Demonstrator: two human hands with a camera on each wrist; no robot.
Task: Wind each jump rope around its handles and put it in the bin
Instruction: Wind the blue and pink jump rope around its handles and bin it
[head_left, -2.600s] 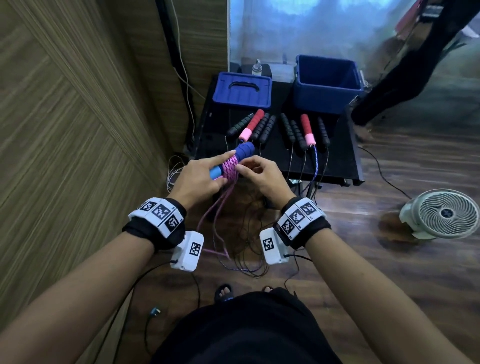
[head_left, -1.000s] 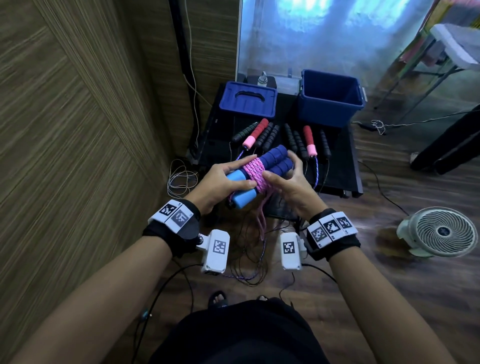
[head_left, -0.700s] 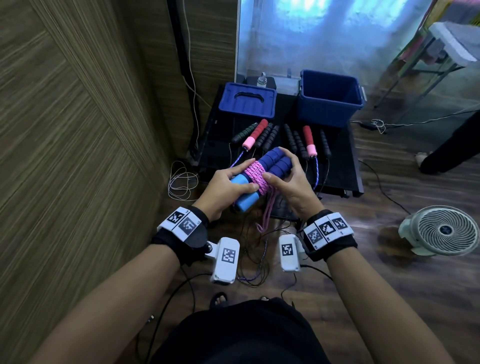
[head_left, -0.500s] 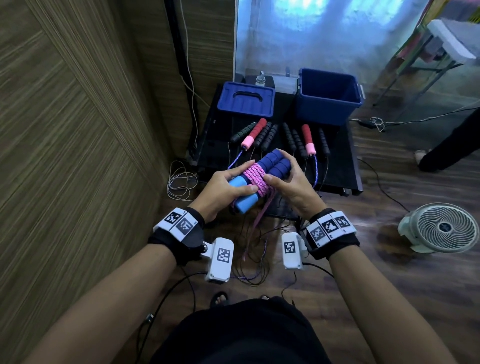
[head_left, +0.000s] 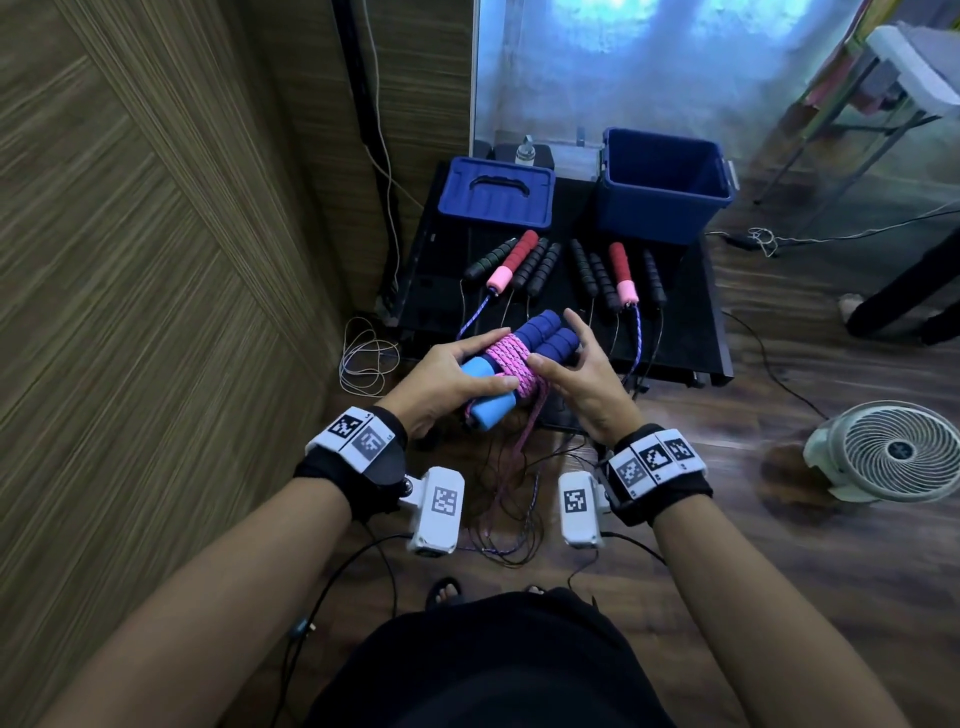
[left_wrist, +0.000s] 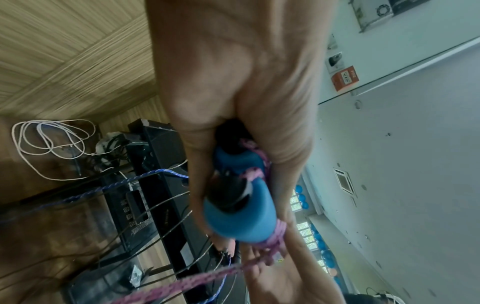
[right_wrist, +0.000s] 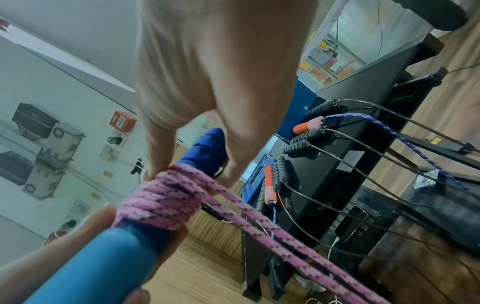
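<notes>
Far left of the head view is a wood-grain wall panel (head_left: 130, 260), and at its foot, left of centre, a loose coil of white cord (head_left: 363, 353) lies on the floor just beside a low black table (head_left: 691, 332). At mid-frame the left hand (head_left: 441, 379) is wrapped around the light-blue ends of the paired blue handles (head_left: 540, 338), thumb over the top, fingers curled beneath. The pink rope (head_left: 511, 364) is wound in a thick band around the middle of those handles, and its unwound tail drops between the two wrists toward a tangle of thin dark cords (head_left: 509, 519) on the floor. The right hand (head_left: 582, 379) meets the bundle from the right: its thumb and fingertips rest against the winding and the dark-blue ends, the fingers fairly straight; whether they pinch the rope I cannot tell. Beyond the hands, the table carries rows of black jump rope handles (head_left: 535, 265) and two red-and-pink handles (head_left: 511, 260) with blue ropes trailing over the near edge, between the person and the containers. At the upper centre a blue lid (head_left: 496, 195) lies flat, and right of it stands the open blue bin (head_left: 665, 187), whose visible inside shows only blue walls. At the lower right a small white fan (head_left: 893, 452) sits on the wooden floor.
</notes>
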